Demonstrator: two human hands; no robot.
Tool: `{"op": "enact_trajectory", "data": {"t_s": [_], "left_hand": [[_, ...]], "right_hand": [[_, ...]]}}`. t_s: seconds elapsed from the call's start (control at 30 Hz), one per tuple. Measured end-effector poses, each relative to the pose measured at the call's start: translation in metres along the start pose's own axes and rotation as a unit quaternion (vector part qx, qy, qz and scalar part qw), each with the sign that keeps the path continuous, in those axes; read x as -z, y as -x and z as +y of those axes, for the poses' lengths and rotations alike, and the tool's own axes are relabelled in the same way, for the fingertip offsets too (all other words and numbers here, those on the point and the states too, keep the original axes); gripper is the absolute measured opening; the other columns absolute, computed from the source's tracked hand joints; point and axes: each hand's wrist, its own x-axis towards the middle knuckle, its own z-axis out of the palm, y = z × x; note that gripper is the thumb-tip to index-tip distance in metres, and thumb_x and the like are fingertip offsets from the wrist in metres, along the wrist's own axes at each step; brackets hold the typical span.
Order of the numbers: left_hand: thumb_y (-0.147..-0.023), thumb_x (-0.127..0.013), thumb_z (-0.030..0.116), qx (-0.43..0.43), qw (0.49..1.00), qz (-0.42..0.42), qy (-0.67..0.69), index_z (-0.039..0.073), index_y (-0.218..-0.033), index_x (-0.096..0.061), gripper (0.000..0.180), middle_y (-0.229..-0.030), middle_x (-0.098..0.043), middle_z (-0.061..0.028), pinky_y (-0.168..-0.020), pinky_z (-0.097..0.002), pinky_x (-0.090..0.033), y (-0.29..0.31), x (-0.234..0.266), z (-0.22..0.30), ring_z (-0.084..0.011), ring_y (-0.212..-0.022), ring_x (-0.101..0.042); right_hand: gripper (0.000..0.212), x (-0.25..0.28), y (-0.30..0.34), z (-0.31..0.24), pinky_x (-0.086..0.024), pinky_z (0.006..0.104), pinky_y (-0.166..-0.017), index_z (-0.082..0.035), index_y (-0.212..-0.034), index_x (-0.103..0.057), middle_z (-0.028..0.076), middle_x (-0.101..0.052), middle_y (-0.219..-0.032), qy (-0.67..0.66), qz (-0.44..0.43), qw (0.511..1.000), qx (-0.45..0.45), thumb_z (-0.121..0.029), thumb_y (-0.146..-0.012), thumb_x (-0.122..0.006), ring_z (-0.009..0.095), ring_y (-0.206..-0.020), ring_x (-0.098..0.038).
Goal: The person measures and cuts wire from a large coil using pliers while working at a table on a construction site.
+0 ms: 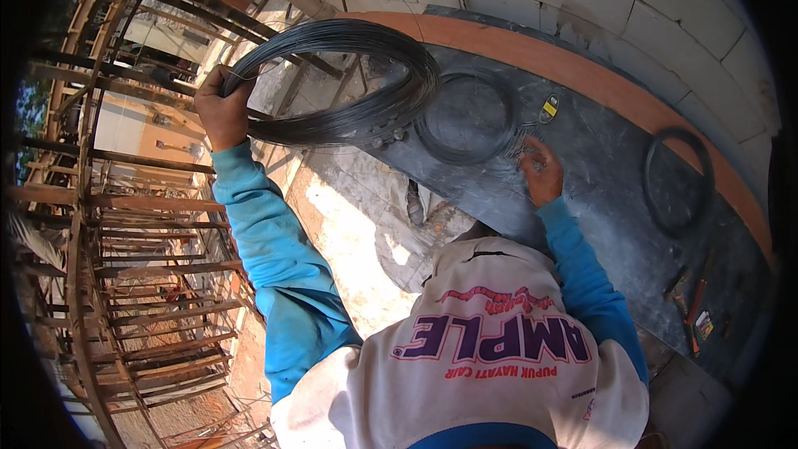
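A large coil of dark wire [349, 120] is raised off the table at its left end. My left hand [224, 108] is closed around the coil's left side, thumb and fingers wrapped over the strands. Beneath its right edge, a smaller wire coil [426, 137] lies flat on the dark tabletop [594, 191]. Beside that smaller coil is a loose cluster of thin wire pieces [504, 163]. My right hand [543, 173] is at these pieces, fingers curled in; what it pinches, if anything, is too small to make out.
A small yellow-and-black object [549, 108] lies beyond my right hand. Another wire coil [647, 168] rests farther right, and a red-handled tool [697, 303] lies near the right end. A block wall [665, 29] backs the table. Timber scaffolding [83, 199] stands at the left.
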Motion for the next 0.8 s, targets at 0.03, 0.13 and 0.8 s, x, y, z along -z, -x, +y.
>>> {"op": "enact_trajectory", "data": {"t_s": [0.03, 0.13, 0.8], "left_hand": [[-0.075, -0.073, 0.003, -0.010, 1.000, -0.002, -0.006, 0.003, -0.069, -0.057, 0.018, -0.063, -0.049, 0.0059, -0.054, -0.0211, -0.034, -0.001, 0.007, -0.001, -0.0031, -0.061, -0.040], [-0.074, -0.070, -0.003, -0.057, 0.998, -0.017, 0.005, 0.004, -0.070, -0.055, 0.017, -0.067, -0.053, 0.0047, -0.057, -0.0194, -0.035, 0.001, 0.022, -0.007, -0.0034, -0.062, -0.043], [-0.075, -0.077, 0.001, -0.134, 0.985, -0.015, 0.105, 0.006, -0.061, -0.043, 0.036, -0.054, -0.039, 0.0025, -0.049, -0.0254, -0.021, 0.081, 0.055, 0.000, -0.0069, -0.051, -0.030]], "right_hand": [[0.036, 0.003, -0.001, -0.007, -0.054, 0.0339, -0.079, -0.006, -0.122, -0.059, 0.011, -0.062, -0.112, -0.010, -0.002, 1.000, 0.002, -0.010, -0.087, -0.064, 0.023, -0.094, -0.064], [0.034, 0.005, -0.003, -0.031, -0.053, 0.0351, -0.082, -0.006, -0.120, -0.060, 0.011, -0.060, -0.114, -0.041, -0.009, 0.999, 0.021, -0.009, -0.086, -0.064, 0.023, -0.099, -0.062], [0.032, -0.072, -0.050, -0.101, -0.048, 0.0271, -0.064, 0.000, -0.116, -0.057, 0.000, -0.059, -0.070, -0.150, -0.135, 0.979, 0.020, -0.026, -0.098, -0.051, 0.009, -0.066, -0.054]]}}
